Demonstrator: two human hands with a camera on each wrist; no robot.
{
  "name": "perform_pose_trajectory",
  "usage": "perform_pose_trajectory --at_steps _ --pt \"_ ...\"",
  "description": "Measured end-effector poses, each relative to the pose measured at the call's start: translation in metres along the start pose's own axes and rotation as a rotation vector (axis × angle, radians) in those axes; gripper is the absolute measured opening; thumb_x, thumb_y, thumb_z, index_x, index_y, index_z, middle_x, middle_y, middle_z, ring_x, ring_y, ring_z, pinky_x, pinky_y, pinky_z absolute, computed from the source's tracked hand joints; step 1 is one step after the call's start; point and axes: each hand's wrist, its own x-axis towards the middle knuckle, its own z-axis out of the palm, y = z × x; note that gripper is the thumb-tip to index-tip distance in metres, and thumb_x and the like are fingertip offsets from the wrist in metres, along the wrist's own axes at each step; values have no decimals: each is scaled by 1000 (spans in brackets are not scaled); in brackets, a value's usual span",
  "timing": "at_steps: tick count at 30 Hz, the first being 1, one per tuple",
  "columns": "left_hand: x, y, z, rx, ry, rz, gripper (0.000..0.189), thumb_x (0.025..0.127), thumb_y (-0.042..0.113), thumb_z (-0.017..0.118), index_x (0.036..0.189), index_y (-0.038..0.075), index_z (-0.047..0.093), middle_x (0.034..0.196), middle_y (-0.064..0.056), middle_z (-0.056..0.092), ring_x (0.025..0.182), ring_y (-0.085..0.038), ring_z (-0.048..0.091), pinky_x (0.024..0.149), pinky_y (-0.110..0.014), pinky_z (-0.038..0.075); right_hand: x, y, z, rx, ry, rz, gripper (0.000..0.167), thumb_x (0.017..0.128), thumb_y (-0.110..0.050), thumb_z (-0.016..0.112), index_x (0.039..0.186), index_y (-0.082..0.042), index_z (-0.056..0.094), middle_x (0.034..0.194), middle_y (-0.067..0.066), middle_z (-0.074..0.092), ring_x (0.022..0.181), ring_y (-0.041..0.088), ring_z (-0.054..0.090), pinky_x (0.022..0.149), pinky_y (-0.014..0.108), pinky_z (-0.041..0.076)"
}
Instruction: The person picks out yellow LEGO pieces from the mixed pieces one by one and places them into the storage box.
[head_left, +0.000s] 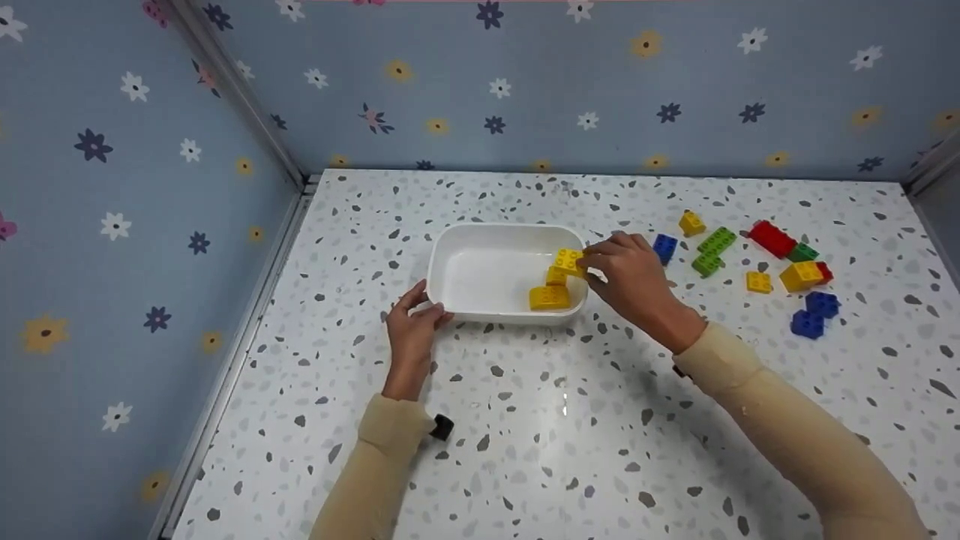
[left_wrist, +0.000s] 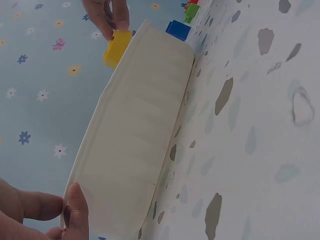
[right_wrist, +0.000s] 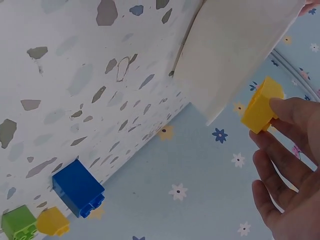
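My right hand pinches a yellow toy brick between thumb and fingers, over the right end of a white tray. In the right wrist view, the held brick sits in the fingertips, above the tray's rim. Two more yellow bricks lie inside the tray at its right end: one with a rounded shape, and a smaller one partly covered by the held brick. With thumb and fingers, my left hand grips the tray's rim at the near left corner; the thumb presses its outer wall.
Loose bricks lie right of the tray: a blue one, green ones, a red one, several yellow ones and a blue pair. Flowered panels border the speckled table at the back and left.
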Motion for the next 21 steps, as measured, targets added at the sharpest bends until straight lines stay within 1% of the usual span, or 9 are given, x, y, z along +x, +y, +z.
perform_pose_trajectory --at_steps 7,15,21 --pt "1 0 1 -19 12 -11 57 97 -16 61 152 -4 52 131 -21 49 93 -16 65 85 -22 66 5 -2 3 12 -33 0 16 92 -8 84 108 -6 84 113 13 79 105 34 65 96 51 56" --pt "1 0 1 -12 0 -2 56 97 -16 60 152 -5 51 131 -21 49 89 -15 65 81 -20 65 12 -4 7 1 -45 -18 17 91 -7 84 108 -6 84 111 13 80 103 33 65 97 50 56" --pt "2 0 0 2 1 -3 56 98 -14 60 152 -4 51 132 -22 49 93 -18 66 81 -20 65 18 -9 12 2 -72 -24 17 91 -6 83 109 -6 84 111 12 80 102 33 64 94 48 56"
